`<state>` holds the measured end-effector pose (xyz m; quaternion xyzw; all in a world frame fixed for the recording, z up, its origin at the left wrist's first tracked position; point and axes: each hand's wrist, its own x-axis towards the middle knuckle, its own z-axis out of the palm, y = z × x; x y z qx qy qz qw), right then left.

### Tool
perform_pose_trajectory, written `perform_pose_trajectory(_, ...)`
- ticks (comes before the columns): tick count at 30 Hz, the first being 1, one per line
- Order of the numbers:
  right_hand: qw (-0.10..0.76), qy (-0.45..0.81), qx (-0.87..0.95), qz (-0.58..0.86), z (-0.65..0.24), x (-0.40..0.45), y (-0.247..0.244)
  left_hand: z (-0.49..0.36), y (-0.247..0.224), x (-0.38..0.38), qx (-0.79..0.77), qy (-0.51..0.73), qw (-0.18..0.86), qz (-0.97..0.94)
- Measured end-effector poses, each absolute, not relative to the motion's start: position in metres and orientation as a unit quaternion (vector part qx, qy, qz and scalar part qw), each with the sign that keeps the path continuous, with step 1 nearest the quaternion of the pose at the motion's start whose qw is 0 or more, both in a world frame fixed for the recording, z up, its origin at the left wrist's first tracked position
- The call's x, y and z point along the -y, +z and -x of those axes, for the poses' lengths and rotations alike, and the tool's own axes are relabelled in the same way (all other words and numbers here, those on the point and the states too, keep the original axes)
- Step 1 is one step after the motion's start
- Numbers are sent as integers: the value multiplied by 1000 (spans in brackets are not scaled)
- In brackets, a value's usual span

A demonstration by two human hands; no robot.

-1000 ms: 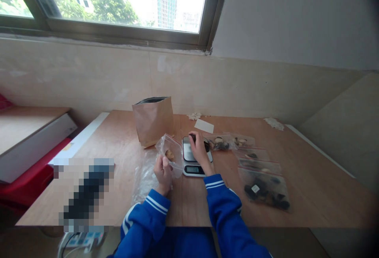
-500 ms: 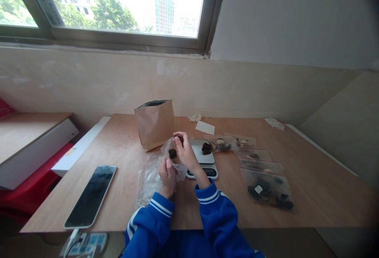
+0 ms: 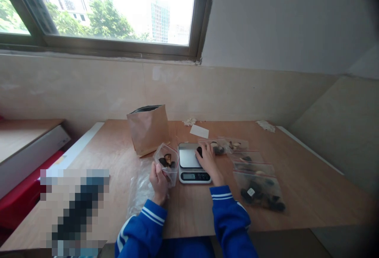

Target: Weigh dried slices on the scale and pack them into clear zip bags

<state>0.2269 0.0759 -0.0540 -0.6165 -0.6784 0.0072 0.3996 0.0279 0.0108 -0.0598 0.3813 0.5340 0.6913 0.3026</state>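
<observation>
My left hand (image 3: 159, 181) holds a clear zip bag (image 3: 174, 154) open, its fingers closed on the bag's lower edge. Dark dried pieces (image 3: 166, 161) lie in that bag. Beside it stands a kitchen scale (image 3: 187, 157) with a silver plate and a lit display. My right hand (image 3: 208, 158) is over the right side of the plate, its fingers closed round a dark piece (image 3: 199, 151) there. Flat empty clear bags (image 3: 141, 191) lie under and beside my left hand.
An open brown paper bag (image 3: 149, 129) stands behind the left hand. Filled zip bags (image 3: 262, 191) lie in a row to the right. A white card (image 3: 199, 131) rests behind the scale. A blurred dark object (image 3: 81, 206) is at the left on the wooden table (image 3: 304, 199).
My right hand has moved from the clear bag to the dark piece on the scale plate. The piece it held over the bag is no longer in it. The view has shifted slightly.
</observation>
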Motion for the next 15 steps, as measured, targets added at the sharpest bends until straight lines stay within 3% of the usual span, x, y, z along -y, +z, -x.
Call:
perform_pose_trajectory(3, 364, -9, 678, 638, -238, -80, -74, -28, -59, -10, -528, 697, 304, -378)
perform_pose_trajectory(7, 404, 8, 665, 628, -234, -75, -69, -28, -56, -8, -520, 701, 310, -377)
perform_pose_trajectory(13, 533, 178, 651, 511, -193, -57, -5, -29, -54, -7, -515, 700, 326, -374)
perform_pose_trajectory(15, 532, 259, 668, 451, -169, -50, 18, -29, -54, -7, -509, 701, 337, -370)
